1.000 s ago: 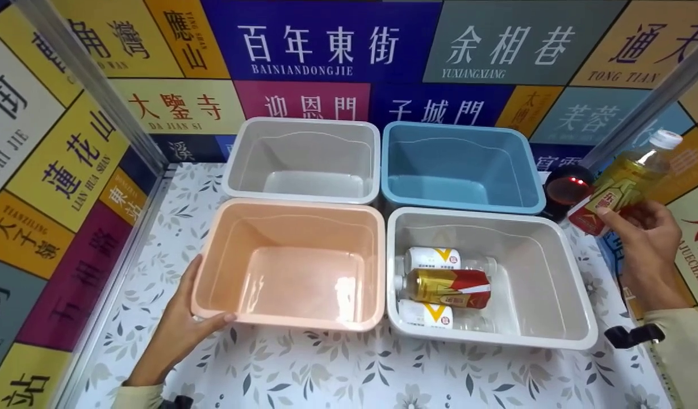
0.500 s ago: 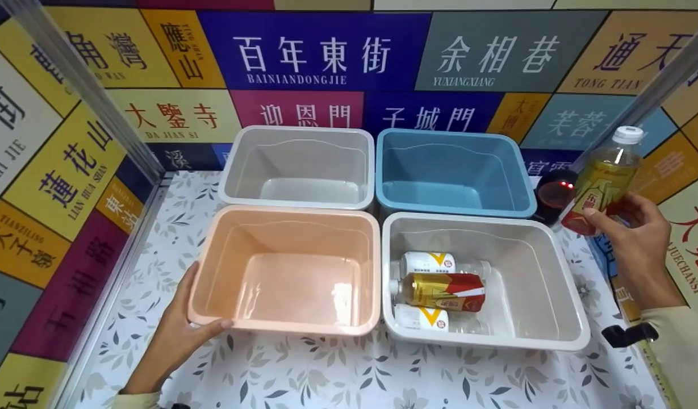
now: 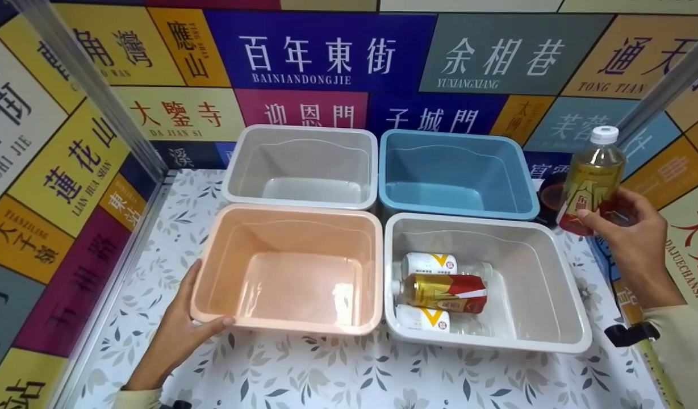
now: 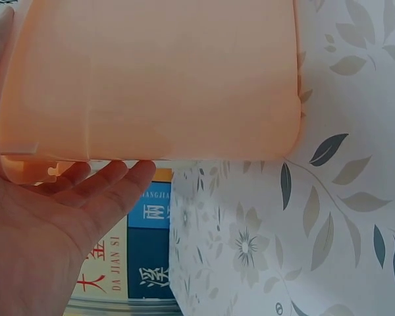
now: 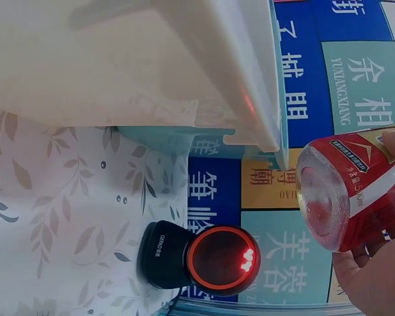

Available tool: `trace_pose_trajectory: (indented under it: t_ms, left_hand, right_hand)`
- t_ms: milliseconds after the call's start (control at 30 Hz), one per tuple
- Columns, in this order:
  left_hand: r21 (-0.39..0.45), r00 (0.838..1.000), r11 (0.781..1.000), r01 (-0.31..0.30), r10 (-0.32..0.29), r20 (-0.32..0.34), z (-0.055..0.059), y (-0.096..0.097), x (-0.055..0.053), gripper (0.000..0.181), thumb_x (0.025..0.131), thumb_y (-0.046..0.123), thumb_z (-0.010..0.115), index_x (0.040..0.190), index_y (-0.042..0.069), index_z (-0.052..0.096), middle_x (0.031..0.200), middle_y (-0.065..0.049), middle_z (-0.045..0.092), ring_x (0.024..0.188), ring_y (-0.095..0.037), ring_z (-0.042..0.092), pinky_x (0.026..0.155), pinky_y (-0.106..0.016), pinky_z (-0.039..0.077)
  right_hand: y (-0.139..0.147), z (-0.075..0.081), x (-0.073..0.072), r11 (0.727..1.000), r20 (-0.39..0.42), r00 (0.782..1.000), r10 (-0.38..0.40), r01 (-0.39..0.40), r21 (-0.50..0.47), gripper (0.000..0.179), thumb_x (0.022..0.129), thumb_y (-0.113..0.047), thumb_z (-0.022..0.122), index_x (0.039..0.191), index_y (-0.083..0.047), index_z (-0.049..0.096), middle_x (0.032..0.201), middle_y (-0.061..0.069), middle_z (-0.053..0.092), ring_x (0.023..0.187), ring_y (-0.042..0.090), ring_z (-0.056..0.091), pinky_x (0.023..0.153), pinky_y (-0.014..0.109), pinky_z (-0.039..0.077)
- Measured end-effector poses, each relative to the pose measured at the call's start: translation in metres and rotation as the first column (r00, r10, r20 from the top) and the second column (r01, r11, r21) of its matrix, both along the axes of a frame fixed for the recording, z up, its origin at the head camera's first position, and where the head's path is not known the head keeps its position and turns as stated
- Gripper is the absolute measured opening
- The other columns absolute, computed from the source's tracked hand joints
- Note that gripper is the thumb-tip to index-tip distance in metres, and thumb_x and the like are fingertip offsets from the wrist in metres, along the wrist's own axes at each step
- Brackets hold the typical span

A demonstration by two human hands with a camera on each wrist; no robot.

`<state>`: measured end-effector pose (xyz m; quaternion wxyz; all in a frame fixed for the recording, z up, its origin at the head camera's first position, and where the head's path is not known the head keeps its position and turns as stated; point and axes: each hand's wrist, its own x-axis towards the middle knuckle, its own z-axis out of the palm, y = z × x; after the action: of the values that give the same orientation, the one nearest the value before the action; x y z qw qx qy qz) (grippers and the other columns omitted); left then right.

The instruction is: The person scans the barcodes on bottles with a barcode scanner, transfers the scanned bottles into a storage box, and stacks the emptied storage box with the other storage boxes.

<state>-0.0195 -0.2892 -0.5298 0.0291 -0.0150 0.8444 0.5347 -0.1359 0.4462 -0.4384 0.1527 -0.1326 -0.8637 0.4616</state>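
Note:
Pinched in my right hand (image 3: 638,238) is a plastic drink bottle (image 3: 594,176) with a white cap, clear yellowish top and gold-red label. It is nearly upright, leaning slightly right, beyond the right bins. In the right wrist view its base (image 5: 322,204) is near a black scanner (image 5: 224,260) with a lit red window. My left hand (image 3: 175,324) holds the near-left corner of the peach bin (image 3: 286,325), thumb along the front rim and fingers along the side (image 4: 118,181). Several bottles, one gold-red (image 3: 445,292) and others white-labelled (image 3: 428,263), lie in the near-right grey bin (image 3: 553,295).
Behind stand another grey bin (image 3: 300,162) and a blue bin (image 3: 456,170), both with nothing visible inside. All bins sit close together on a leaf-patterned table (image 3: 326,375). Printed panels (image 3: 320,51) with metal corner posts (image 3: 99,85) surround it.
My right hand has moved left with the drink bottle, which has turned more upright and now covers part of the scanner. The left hand stays on the peach bin. The head view has shifted slightly.

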Motion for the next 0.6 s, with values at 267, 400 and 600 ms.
trace_pose_trajectory:
  t_ms: [267,400,600]
  left_hand:
    - [0.008,1.000,1.000,-0.004,0.004,0.013,-0.0004,-0.0008,0.0001,0.127,0.088,0.018,0.095,0.179,0.030,0.008,0.178,-0.020,0.028,0.145,-0.040,0.050,0.104,-0.015,0.042]
    - [0.004,1.000,1.000,-0.006,0.006,-0.001,0.0002,-0.0005,0.0010,0.128,0.087,0.017,0.096,0.179,0.029,0.009,0.177,-0.020,0.030,0.143,-0.040,0.051,0.104,-0.014,0.041]
    - [-0.013,1.000,1.000,-0.007,0.007,-0.022,0.0000,0.0001,0.0016,0.127,0.087,0.018,0.096,0.179,0.029,0.010,0.177,-0.020,0.032,0.143,-0.039,0.051,0.104,-0.013,0.040]
  right_hand:
    - [-0.0003,0.0012,-0.0013,0.999,0.015,0.999,0.039,-0.040,0.034,0.072,0.106,-0.027,0.077,0.168,-0.015,0.044,0.150,-0.002,0.056,0.130,0.014,0.055,0.101,0.010,0.050]
    - [0.0001,0.0025,-0.0028,0.997,0.002,0.998,0.069,-0.069,0.039,0.072,0.105,-0.026,0.078,0.167,-0.014,0.045,0.146,-0.008,0.056,0.128,0.014,0.054,0.097,0.006,0.049]
    - [-0.0030,0.0046,-0.0072,0.994,-0.019,0.995,0.101,-0.100,0.054,0.070,0.104,-0.023,0.080,0.165,-0.013,0.048,0.139,-0.016,0.056,0.125,0.010,0.056,0.098,0.008,0.049]
